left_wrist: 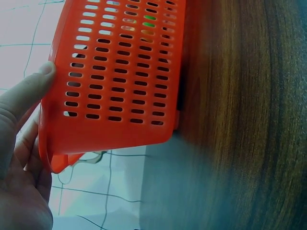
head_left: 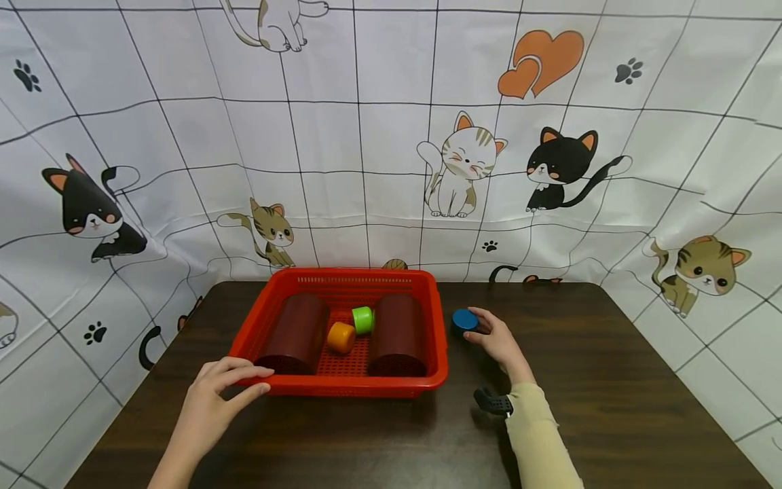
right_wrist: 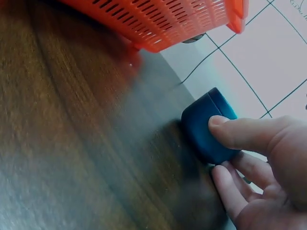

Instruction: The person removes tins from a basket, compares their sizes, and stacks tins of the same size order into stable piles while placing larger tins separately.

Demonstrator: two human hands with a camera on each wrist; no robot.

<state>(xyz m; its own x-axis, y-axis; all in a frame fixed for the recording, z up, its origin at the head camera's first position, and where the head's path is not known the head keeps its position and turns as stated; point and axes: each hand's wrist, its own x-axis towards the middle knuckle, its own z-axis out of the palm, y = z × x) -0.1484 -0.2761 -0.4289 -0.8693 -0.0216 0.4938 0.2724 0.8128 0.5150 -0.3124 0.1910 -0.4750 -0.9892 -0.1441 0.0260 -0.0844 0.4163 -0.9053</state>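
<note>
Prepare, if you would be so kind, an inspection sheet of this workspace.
Surface: dark wood-grain table.
Job's things: red basket, holding two brown rounded blocks, an orange piece and a green piece; blue piece to the basket's right.
Clutter: nothing seen.
Hands: left hand pinches the basket's rim; right hand, black strap at its wrist, pinches the blue piece.
Cables: nothing seen.
Surroundings: white cat-print sheet behind the table.

No lettering, label, brand or number can be read in the head view. None can be made out in either wrist view.
</note>
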